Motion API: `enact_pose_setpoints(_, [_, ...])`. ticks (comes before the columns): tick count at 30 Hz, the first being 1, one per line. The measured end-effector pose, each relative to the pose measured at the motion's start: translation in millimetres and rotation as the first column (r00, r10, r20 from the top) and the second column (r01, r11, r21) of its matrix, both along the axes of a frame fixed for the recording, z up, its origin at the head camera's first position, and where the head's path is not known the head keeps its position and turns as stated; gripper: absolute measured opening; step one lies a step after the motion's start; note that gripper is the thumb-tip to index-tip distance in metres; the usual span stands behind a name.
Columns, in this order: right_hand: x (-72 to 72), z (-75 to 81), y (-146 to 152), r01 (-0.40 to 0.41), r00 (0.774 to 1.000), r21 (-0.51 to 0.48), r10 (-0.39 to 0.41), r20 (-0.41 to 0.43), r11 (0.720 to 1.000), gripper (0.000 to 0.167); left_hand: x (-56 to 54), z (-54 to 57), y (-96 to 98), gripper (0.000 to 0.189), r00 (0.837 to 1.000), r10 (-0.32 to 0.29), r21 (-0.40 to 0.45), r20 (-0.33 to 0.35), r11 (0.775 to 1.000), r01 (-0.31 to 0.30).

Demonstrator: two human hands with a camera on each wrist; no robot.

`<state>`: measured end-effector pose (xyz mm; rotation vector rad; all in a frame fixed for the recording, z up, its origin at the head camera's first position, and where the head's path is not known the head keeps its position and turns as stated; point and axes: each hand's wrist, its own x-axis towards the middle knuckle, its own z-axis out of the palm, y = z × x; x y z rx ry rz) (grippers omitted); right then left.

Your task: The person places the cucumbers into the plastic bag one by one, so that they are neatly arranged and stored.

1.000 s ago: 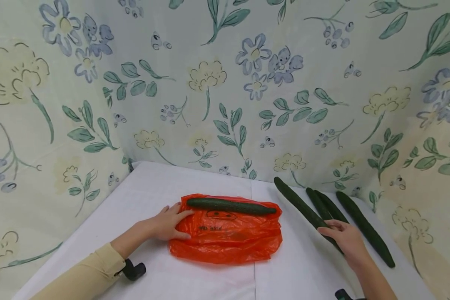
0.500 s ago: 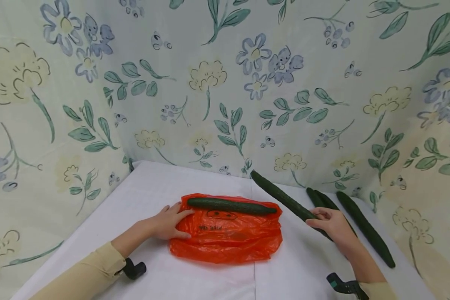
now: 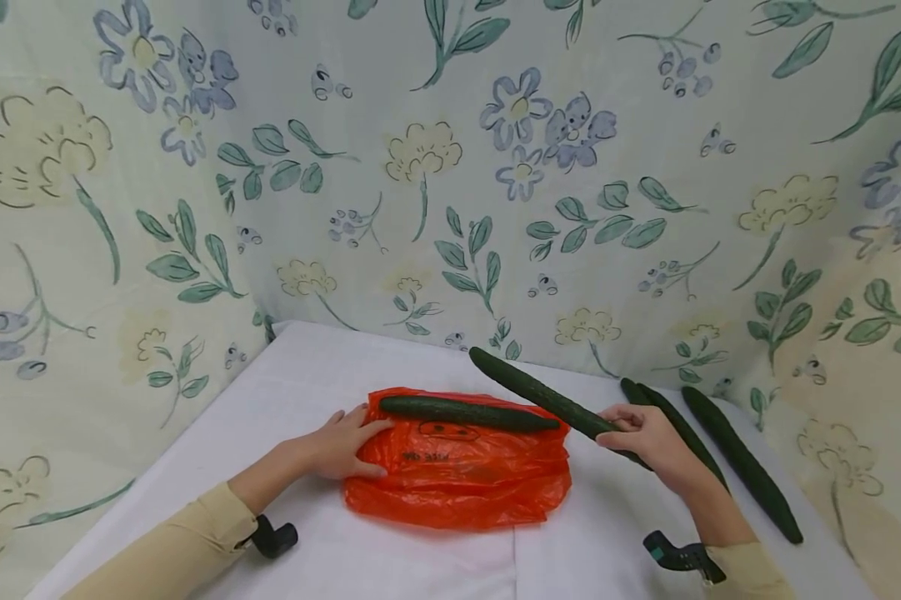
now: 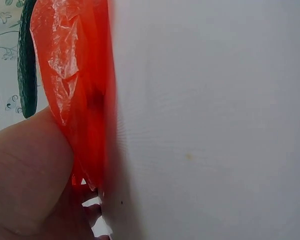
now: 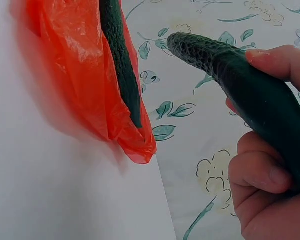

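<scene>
A long dark green cucumber (image 3: 540,392) slants up to the left in my right hand (image 3: 648,442), which grips it near its lower end. In the right wrist view, thumb and fingers curl round this cucumber (image 5: 260,95). A red plastic bag (image 3: 458,479) lies flat on the table, with another cucumber (image 3: 465,412) lengthwise along its far side. My left hand (image 3: 345,446) rests on the bag's left end with its fingers spread. The left wrist view shows that hand's thumb side (image 4: 30,170) close against the red plastic (image 4: 70,60).
To the right, several more cucumbers (image 3: 743,462) lie slanting on the white-covered table (image 3: 330,358), partly behind my right hand and forearm. A flower-patterned cloth (image 3: 420,208) stands round the back and sides. Each wrist wears a small black camera (image 3: 273,537).
My right hand has carried its cucumber left and away from the others, so the tip now reaches over the bag's far right part. My left hand stays on the bag.
</scene>
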<state>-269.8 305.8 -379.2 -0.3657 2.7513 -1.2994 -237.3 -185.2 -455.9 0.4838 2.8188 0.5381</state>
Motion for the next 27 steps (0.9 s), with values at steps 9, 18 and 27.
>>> enact_pose_setpoints(9, [-11.4, 2.8, -18, -0.137, 0.990, -0.008, 0.137, 0.040, 0.991, 0.031, 0.5, 2.6, 0.1, 0.087, 1.000, 0.012, 0.016, 0.002, 1.000, -0.012])
enact_pose_setpoints(18, [-14.8, -2.0, -39, -0.210, 0.974, 0.006, 0.208, 0.088, 0.978, 0.028, 2.2, 1.7, -1.2, 0.095, 0.999, 0.031, 0.063, -0.039, 0.998, -0.028])
enact_pose_setpoints(27, [-15.3, -1.1, -60, -0.275, 0.957, 0.046, 0.270, 0.104, 0.960, 0.036, 5.5, 1.9, -0.8, 0.102, 0.995, 0.067, 0.097, -0.078, 0.994, -0.059])
